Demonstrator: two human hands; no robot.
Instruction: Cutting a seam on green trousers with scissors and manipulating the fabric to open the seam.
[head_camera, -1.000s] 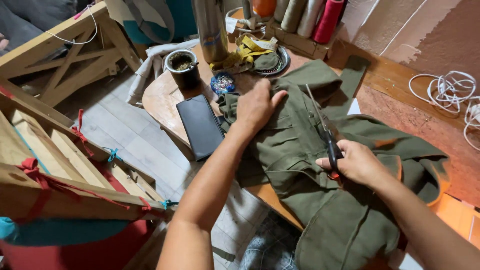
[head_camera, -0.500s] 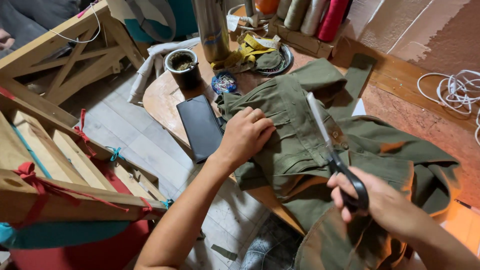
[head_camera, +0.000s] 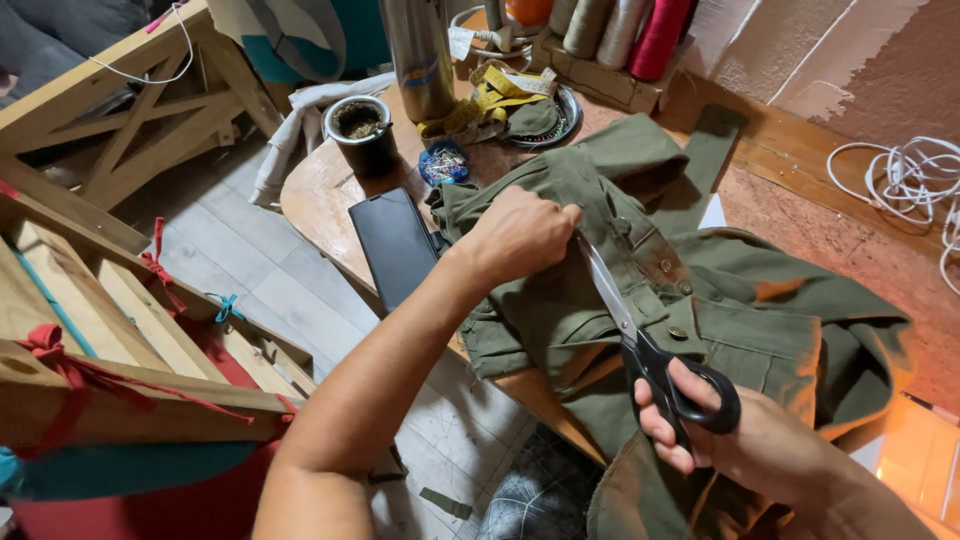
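1. since a second ago the left hand (head_camera: 520, 235) has slid back along the olive green garment (head_camera: 700, 300) and now bunches the cloth in closed fingers; earlier it lay flatter and farther up the fabric.
2. right hand (head_camera: 745, 445) has pulled back toward the body with the black-handled scissors (head_camera: 650, 345); fingers are clamped through the loops, blades together, tip touching the left hand's knuckles.
3. garment lies heaped over the near end of the wooden bench (head_camera: 320, 200), part hanging over the edge below the right hand.
4. black flat case (head_camera: 395, 245) lies just left of the left wrist, touching the garment's edge.
5. beyond the left hand: dark cup (head_camera: 362, 130), steel flask (head_camera: 420, 55), round pin holder (head_camera: 444, 163), yellow tape measure (head_camera: 490, 100) on a small dish.
6. thread cones (head_camera: 620, 30) stand in a box at the far edge, one red, the others tan.
7. open room: grey floor (head_camera: 250, 280) left of the bench; wooden frames (head_camera: 110, 140) crowd farther left.
8. white cable coil (head_camera: 905, 180) lies well right of both hands.
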